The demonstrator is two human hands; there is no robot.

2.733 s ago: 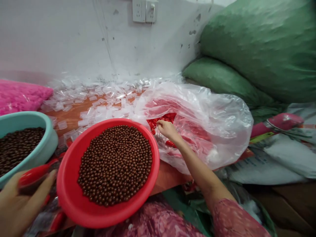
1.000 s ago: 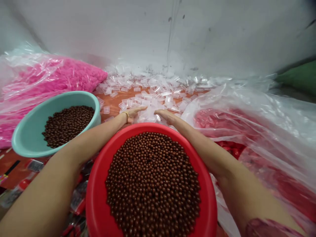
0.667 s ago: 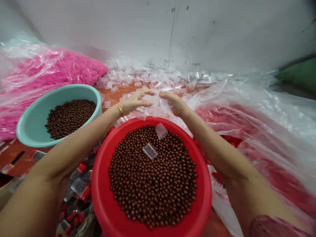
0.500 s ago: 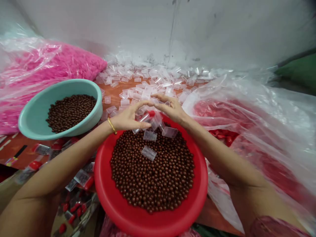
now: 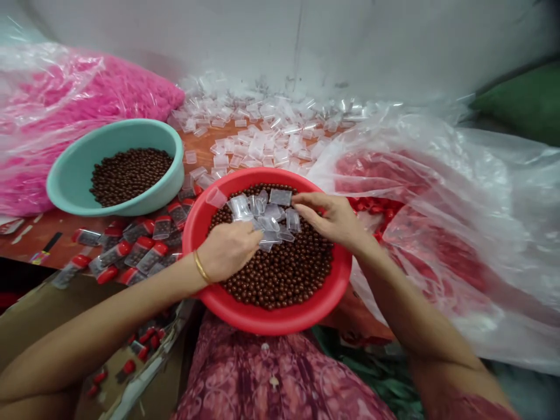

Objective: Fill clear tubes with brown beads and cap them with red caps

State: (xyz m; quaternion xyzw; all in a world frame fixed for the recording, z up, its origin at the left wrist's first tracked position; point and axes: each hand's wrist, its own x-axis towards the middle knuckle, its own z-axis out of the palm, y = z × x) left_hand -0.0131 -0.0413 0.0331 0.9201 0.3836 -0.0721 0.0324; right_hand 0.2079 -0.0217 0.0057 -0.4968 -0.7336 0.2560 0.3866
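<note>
A red basin [image 5: 205, 216] full of small brown balls [image 5: 280, 274] sits in front of me, at the table's near edge. A heap of small clear plastic containers [image 5: 262, 213] lies on the balls at the basin's far side. My left hand [image 5: 227, 251] rests on the balls with its fingers curled round some of these containers. My right hand [image 5: 335, 217] hovers over the basin's right side, fingers bent, its fingertips touching one clear container [image 5: 292, 220].
A teal basin [image 5: 70, 181] of brown balls stands at the left. Filled red-capped containers [image 5: 135, 248] lie between the basins. More clear containers [image 5: 258, 125] litter the table's far side. A pink-filled bag [image 5: 56, 99] lies at the left, a clear bag of red caps [image 5: 437, 198] at the right.
Both hands reached to the clear containers behind the red basin, scooped a heap toward me and dropped it onto the brown balls. The hands now lie inside the basin.
</note>
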